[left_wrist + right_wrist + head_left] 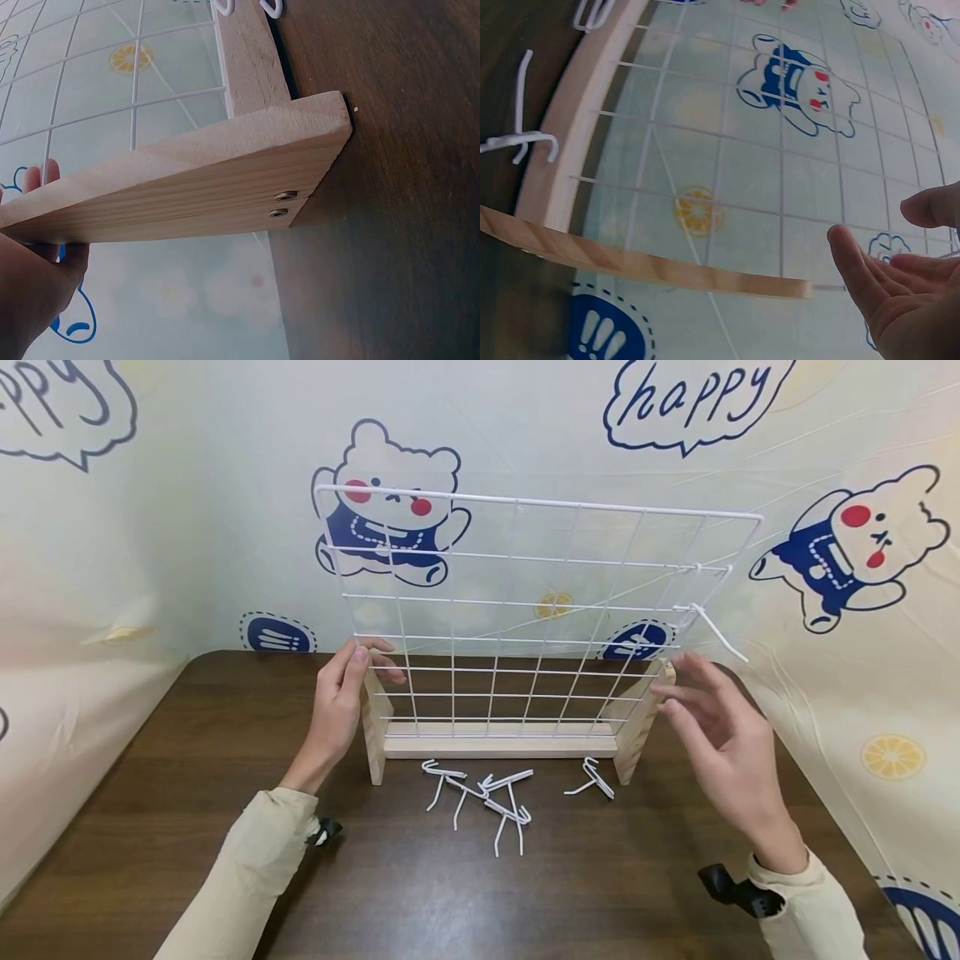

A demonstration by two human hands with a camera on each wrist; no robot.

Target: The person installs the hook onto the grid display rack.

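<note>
A white wire grid rack (453, 637) stands in a pale wooden base (498, 747) on the table. My left hand (347, 693) grips the rack's left side near the top of the wooden side piece (225, 165), with fingertips showing behind the grid. By the top of the right side piece (643, 722), my right hand (727, 735) has its fingers loosely bent, thumb apart, nothing held. One white hook (720, 633) hangs on the grid's right edge, above that hand. In the right wrist view, the right hand (907, 285) shows beside the grid.
Several white wire hooks (507, 812) lie in a cluster on the brown table (375, 877) before the base. Another hook (592, 779) lies apart, near the right side piece. A bear-printed cloth (225, 527) hangs behind and at both sides.
</note>
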